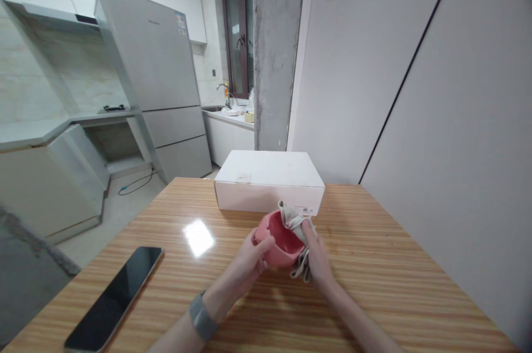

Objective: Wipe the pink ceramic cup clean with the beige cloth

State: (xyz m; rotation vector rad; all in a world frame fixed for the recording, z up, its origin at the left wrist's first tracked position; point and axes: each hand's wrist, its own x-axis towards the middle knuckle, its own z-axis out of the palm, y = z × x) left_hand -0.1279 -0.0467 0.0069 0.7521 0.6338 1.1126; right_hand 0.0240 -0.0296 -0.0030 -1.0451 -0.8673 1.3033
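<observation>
A pink bowl [285, 239] is held at lower centre of the frame, gripped from the side by the left hand [248, 260]. A grey cloth [296, 221] is pinched against its inside by the right hand [318, 253]. A white box [268, 181] stands just behind on the wooden table [374, 253]; a smartphone [113, 297] lies at lower left.

The bowl [282, 240] is smooth and pink, its material hard to tell; the cloth [300, 220] is soft matt fabric, the box [266, 181] matt white card, the bench [374, 264] glossy wood-grain, the phone [112, 297] shiny glass
</observation>
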